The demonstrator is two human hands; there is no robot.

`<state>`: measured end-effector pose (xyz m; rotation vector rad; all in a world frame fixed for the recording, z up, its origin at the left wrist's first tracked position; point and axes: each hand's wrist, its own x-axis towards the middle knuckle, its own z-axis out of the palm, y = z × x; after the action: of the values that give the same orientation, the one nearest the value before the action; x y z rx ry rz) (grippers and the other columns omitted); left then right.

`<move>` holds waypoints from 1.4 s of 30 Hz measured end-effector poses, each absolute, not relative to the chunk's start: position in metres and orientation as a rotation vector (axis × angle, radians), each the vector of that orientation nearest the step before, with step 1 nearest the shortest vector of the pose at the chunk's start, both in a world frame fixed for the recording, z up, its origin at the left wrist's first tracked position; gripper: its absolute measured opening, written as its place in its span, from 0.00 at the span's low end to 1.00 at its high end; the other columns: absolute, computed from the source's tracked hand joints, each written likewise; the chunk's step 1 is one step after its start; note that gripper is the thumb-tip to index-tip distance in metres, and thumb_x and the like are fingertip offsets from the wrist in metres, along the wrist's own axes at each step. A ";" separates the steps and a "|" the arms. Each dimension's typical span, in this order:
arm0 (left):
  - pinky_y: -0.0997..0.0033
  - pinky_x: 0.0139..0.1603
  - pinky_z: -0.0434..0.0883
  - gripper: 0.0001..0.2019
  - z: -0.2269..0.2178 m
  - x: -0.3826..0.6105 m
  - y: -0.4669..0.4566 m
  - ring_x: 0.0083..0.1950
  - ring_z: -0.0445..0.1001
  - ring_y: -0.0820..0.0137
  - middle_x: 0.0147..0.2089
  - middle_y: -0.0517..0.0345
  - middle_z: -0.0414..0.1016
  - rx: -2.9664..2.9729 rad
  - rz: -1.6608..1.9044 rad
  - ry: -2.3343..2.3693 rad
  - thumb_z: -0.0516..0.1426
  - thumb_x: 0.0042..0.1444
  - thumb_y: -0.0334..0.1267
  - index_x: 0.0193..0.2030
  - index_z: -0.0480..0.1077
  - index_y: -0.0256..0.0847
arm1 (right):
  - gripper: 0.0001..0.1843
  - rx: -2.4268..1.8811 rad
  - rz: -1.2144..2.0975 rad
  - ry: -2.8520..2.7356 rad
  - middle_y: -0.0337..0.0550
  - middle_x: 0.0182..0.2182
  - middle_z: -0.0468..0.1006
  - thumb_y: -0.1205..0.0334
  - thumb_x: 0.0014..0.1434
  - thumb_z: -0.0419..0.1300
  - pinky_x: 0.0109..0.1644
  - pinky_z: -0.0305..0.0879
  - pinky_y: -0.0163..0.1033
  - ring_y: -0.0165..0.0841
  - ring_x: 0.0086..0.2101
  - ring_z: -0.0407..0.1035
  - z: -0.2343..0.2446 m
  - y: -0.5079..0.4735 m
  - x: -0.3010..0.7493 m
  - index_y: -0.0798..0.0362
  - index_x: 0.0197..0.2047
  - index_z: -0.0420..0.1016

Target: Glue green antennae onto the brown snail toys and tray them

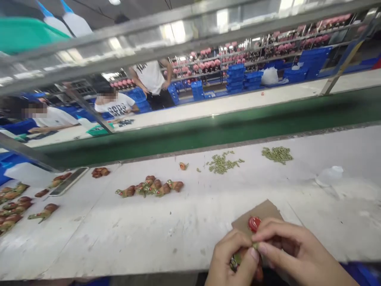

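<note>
At the table's near edge, my left hand (228, 258) is closed around a small brown-and-green snail-like figure (235, 261), mostly hidden by the fingers. My right hand (290, 244) meets it from the right, thumb and forefinger pinching a small green piece (255, 246) against the figure. Just beyond the fingertips, a round, shiny red thing (254, 223) sits on a piece of brown cardboard (269, 210). Two piles of small green pieces, a nearer-left pile (222, 163) and a right pile (277, 154), lie farther back.
Similar figures lie in a middle group (151, 186) and a left group (14, 208). A phone-like flat object (69, 182) rests at left, a clear plastic bottle (330, 174) at right. Beyond runs a green belt (238, 131); people (153, 81) are across it.
</note>
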<state>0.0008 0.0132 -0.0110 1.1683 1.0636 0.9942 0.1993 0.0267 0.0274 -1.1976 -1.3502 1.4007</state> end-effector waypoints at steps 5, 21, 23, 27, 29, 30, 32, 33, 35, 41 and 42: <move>0.61 0.50 0.78 0.24 0.010 -0.005 0.006 0.40 0.80 0.60 0.38 0.54 0.84 1.018 0.950 1.145 0.70 0.70 0.65 0.55 0.90 0.46 | 0.20 -1.357 1.118 -1.394 0.49 0.38 0.91 0.37 0.73 0.74 0.38 0.83 0.42 0.41 0.34 0.84 0.037 0.030 0.222 0.45 0.44 0.96; 0.71 0.44 0.76 0.17 -0.009 -0.005 -0.006 0.42 0.79 0.69 0.46 0.57 0.84 0.872 0.989 1.009 0.65 0.80 0.58 0.62 0.81 0.52 | 0.11 -1.398 0.567 -1.734 0.45 0.42 0.88 0.67 0.80 0.67 0.47 0.85 0.44 0.40 0.42 0.83 0.018 0.035 0.222 0.46 0.50 0.92; 0.71 0.44 0.75 0.17 -0.009 -0.004 -0.005 0.43 0.79 0.69 0.46 0.57 0.84 0.866 0.983 1.002 0.64 0.80 0.59 0.61 0.83 0.51 | 0.11 -1.394 0.555 -1.758 0.45 0.43 0.88 0.68 0.80 0.67 0.46 0.85 0.44 0.39 0.42 0.84 0.015 0.034 0.222 0.47 0.50 0.92; 0.71 0.45 0.75 0.15 -0.008 -0.003 -0.004 0.43 0.79 0.69 0.46 0.59 0.84 0.899 0.974 1.026 0.65 0.80 0.58 0.60 0.84 0.52 | 0.10 -1.373 0.538 -1.764 0.44 0.43 0.89 0.70 0.79 0.68 0.46 0.85 0.43 0.39 0.42 0.84 0.010 0.034 0.222 0.47 0.51 0.92; 0.72 0.46 0.75 0.15 -0.006 -0.002 -0.003 0.43 0.79 0.69 0.45 0.60 0.84 0.938 0.980 1.046 0.66 0.80 0.58 0.59 0.84 0.53 | 0.11 -1.368 0.538 -1.752 0.43 0.43 0.89 0.71 0.78 0.69 0.46 0.85 0.42 0.37 0.42 0.84 0.010 0.034 0.221 0.48 0.51 0.92; 0.72 0.46 0.76 0.14 -0.005 -0.001 -0.003 0.42 0.79 0.69 0.44 0.60 0.84 0.960 0.985 1.055 0.66 0.80 0.58 0.59 0.84 0.53 | 0.11 -1.367 0.543 -1.741 0.43 0.43 0.89 0.71 0.78 0.69 0.46 0.85 0.41 0.36 0.42 0.84 0.011 0.033 0.220 0.48 0.51 0.93; 0.71 0.47 0.77 0.14 -0.004 0.001 -0.003 0.41 0.80 0.70 0.43 0.61 0.85 0.992 0.995 1.076 0.67 0.79 0.57 0.57 0.84 0.52 | 0.11 -1.364 0.566 -1.685 0.41 0.42 0.89 0.72 0.77 0.70 0.45 0.84 0.39 0.35 0.41 0.84 0.013 0.032 0.218 0.47 0.50 0.93; 0.71 0.48 0.78 0.13 -0.003 0.002 -0.003 0.41 0.80 0.70 0.43 0.61 0.86 1.000 1.000 1.086 0.67 0.79 0.56 0.57 0.84 0.52 | 0.11 -1.362 0.591 -1.629 0.40 0.42 0.89 0.71 0.76 0.71 0.44 0.83 0.37 0.34 0.42 0.84 0.014 0.031 0.217 0.46 0.49 0.94; 0.72 0.48 0.78 0.12 -0.002 0.004 -0.002 0.41 0.81 0.70 0.44 0.60 0.88 1.008 1.011 1.098 0.69 0.78 0.55 0.56 0.84 0.51 | 0.11 -1.340 0.704 -1.457 0.38 0.42 0.90 0.69 0.75 0.73 0.44 0.84 0.35 0.32 0.42 0.85 0.016 0.028 0.215 0.42 0.48 0.95; 0.76 0.44 0.78 0.08 0.005 0.013 0.004 0.41 0.83 0.72 0.45 0.62 0.89 1.052 1.056 1.041 0.70 0.78 0.51 0.55 0.84 0.53 | 0.03 -1.189 1.213 -1.019 0.43 0.50 0.95 0.56 0.74 0.78 0.54 0.92 0.42 0.41 0.52 0.91 0.014 0.017 0.206 0.39 0.47 0.97; 0.77 0.43 0.78 0.08 0.007 0.014 0.005 0.41 0.84 0.72 0.46 0.62 0.89 1.065 1.060 1.035 0.70 0.78 0.50 0.55 0.85 0.53 | 0.03 -1.192 1.235 -1.003 0.44 0.51 0.95 0.56 0.74 0.78 0.57 0.91 0.41 0.42 0.54 0.91 0.013 0.015 0.205 0.40 0.47 0.97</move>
<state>0.0141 0.0048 0.0066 1.0648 1.0353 1.0598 0.2048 0.0155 0.0127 -1.1921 -1.0032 1.2355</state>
